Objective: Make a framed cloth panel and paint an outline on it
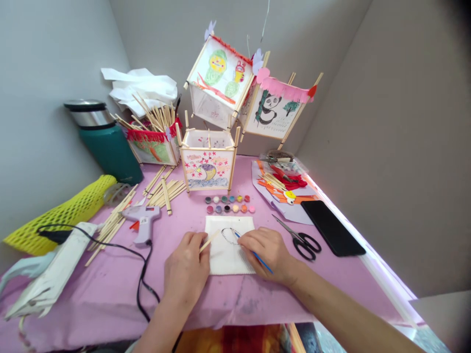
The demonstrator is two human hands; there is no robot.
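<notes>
A square white sheet (224, 262) lies on the pink tablecloth (235, 294), with a dark, dotted rounded outline drawn near its upper middle. My right hand (268, 252) is closed around a thin blue brush (262, 261), whose tip touches the outline's right side. At the sheet's left edge, my left hand (187, 260) pinches a thin wooden stick (209, 241) that slants up over the paper. Just beyond the sheet stand two rows of small paint pots (227, 199) in several colours.
Behind the paints stands a decorated lantern (208, 169). A glue gun (144, 220) with a black cord, bamboo sticks and a teal bottle (110, 147) are at left. Scissors (303, 240) and a black phone (333, 228) lie at right.
</notes>
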